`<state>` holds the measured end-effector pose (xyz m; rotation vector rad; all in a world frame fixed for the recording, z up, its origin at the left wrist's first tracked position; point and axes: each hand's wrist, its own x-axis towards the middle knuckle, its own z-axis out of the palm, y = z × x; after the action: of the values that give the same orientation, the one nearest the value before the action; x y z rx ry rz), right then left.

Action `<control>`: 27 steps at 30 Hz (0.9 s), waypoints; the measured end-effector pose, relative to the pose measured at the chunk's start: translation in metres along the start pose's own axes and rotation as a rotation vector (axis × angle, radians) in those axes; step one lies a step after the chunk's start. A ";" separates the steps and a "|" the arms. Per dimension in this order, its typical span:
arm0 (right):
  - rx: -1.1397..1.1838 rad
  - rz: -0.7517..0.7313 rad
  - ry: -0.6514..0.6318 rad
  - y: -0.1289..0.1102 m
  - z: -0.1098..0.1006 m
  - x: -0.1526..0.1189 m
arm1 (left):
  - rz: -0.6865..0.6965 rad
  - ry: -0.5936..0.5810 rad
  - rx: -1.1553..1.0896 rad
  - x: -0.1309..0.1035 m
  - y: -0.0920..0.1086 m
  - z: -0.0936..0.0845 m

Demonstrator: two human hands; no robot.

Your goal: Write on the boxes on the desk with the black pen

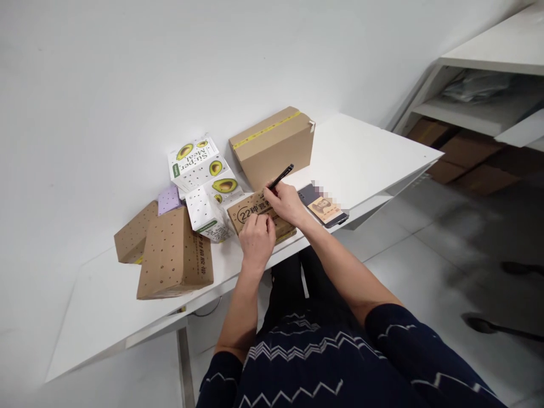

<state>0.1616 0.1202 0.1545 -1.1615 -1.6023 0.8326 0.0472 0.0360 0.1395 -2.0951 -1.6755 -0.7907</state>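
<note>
A flat brown box [238, 213] with dark printing lies at the table's front edge. My left hand [257, 239] rests on its near side, fingers bent and pressed together; whether they pinch anything is hidden. Over the box's right part, my right hand [285, 203] is closed around a black pen [282, 175], which points up and to the right. Just right of that hand lies a dark phone [308, 194] with a picture on its back. Behind the flat box stands a larger brown box [274, 148] with yellow tape.
White avocado-print boxes [195, 161] stand left of the flat box. Further left are brown dotted boxes [164, 255] and a purple item [169, 200]. All sit on a white table [97, 300] against the wall. A white shelf unit [467, 107] holds cartons at the right.
</note>
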 end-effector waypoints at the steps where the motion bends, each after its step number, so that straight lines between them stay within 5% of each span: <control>1: -0.006 0.000 -0.003 0.000 0.000 0.000 | -0.002 -0.001 -0.001 0.000 0.000 0.000; 27: -0.018 -0.019 -0.012 0.000 0.001 0.000 | -0.013 -0.009 -0.015 0.000 0.000 0.000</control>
<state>0.1607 0.1207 0.1539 -1.1542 -1.6318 0.8160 0.0474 0.0361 0.1395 -2.1029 -1.6951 -0.8018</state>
